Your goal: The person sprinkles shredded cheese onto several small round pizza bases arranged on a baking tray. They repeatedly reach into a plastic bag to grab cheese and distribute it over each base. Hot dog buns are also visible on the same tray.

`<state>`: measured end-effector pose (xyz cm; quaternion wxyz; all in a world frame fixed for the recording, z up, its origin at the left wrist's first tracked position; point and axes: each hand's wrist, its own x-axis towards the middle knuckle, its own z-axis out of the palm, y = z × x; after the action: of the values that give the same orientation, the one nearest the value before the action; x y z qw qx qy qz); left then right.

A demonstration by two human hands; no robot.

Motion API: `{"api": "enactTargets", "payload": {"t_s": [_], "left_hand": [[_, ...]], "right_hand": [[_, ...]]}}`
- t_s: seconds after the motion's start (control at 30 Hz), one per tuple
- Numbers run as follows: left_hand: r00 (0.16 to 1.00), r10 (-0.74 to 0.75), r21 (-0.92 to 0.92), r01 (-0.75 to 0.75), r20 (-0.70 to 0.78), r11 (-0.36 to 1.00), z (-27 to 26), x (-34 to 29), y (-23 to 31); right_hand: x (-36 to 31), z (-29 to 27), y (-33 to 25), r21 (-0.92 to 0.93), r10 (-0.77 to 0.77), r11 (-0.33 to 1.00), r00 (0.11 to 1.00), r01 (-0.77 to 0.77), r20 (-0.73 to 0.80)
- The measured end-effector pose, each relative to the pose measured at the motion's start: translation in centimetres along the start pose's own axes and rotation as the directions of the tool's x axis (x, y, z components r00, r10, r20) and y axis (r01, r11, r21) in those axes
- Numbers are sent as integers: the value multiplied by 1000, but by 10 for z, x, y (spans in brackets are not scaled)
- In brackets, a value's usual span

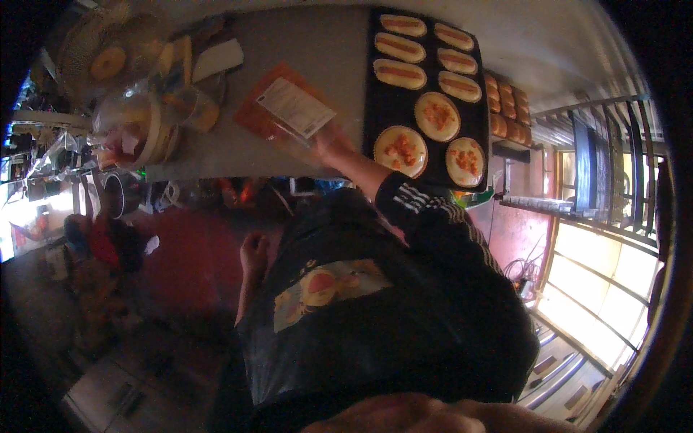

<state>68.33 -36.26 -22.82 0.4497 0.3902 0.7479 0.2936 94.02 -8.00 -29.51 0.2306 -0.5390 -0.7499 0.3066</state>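
Observation:
My right hand (331, 146) grips the near corner of a clear plastic packet (253, 114) above the worktop. The packet has orange-red contents and a large white label. My left hand (254, 251) hangs low by the apron, away from the worktop, its fingers curled with nothing seen in them. Right of the packet is a black baking tray (369, 108). It carries several long pale dough pieces (399, 47) with a sausage in each. Nearer me on the tray are three round dough pieces (437, 117) topped with orange-red bits, in paper cases.
The grey worktop (303, 43) ends at a front edge before me. On its left stand a clear tub (130, 130), a jug-like clear container (193, 107) and a white card or sheet (218, 59). Browned loaves (508, 101) sit beyond the tray, near a metal rack (613, 166).

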Motion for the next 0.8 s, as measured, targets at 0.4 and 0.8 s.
{"api": "enactTargets", "payload": {"t_s": [0.4, 0.8], "left_hand": [[994, -101, -64, 104, 51, 992, 6, 9, 13], [984, 78, 120, -98, 160, 988, 22, 41, 38]], "right_hand": [[7, -53, -20, 169, 421, 880, 894, -444, 155], [-88, -146, 1, 300, 314, 913, 946, -277, -81]]}}
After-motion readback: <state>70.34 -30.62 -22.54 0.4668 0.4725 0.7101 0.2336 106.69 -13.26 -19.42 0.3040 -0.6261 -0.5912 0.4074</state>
